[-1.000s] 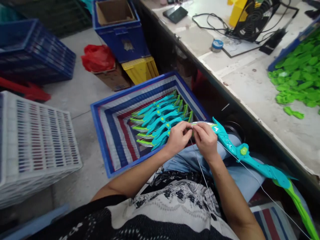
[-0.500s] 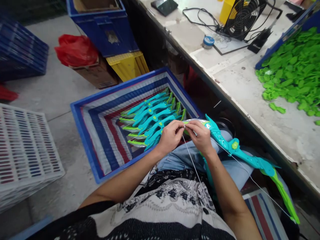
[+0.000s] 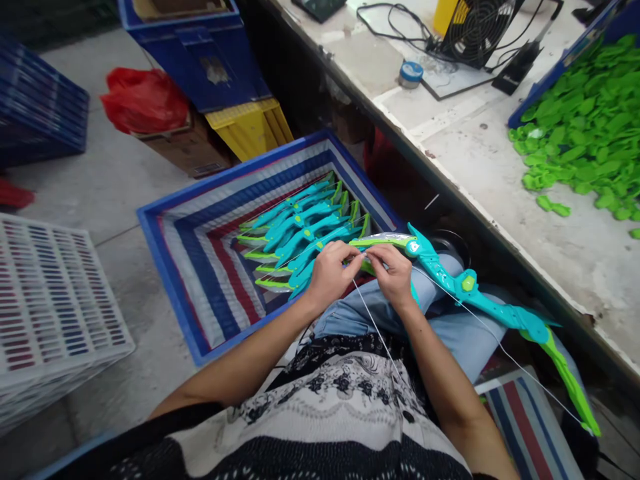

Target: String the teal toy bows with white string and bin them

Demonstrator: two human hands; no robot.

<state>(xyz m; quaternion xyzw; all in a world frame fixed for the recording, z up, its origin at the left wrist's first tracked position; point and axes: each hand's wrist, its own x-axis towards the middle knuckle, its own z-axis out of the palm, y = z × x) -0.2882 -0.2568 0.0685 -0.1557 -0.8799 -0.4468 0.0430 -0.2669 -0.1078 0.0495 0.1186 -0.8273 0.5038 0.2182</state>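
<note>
Across my knees lies a teal and green toy bow (image 3: 485,303), its far right tip low beside the bench. A white string (image 3: 493,333) runs from that tip up to my fingers, and a loose length hangs down over my shirt. My left hand (image 3: 334,272) pinches the string with thumb and forefinger. Right beside it, my right hand (image 3: 393,272) is closed on the string too, the fingertips of both hands nearly touching. The near green limb of the bow passes just behind my hands. Whether there is a knot between the fingertips is too small to tell.
A lined blue crate (image 3: 200,267) beside my knees holds several finished-looking bows (image 3: 300,227). On the workbench (image 3: 450,147) are a heap of green parts (image 3: 590,127), a small blue-lidded jar (image 3: 411,73) and a fan (image 3: 477,33). A white crate (image 3: 55,300) stands left.
Both hands have shifted slightly left, still pinching the string close together. The loose length of string now hangs further left, and more of the bow's near limb shows.
</note>
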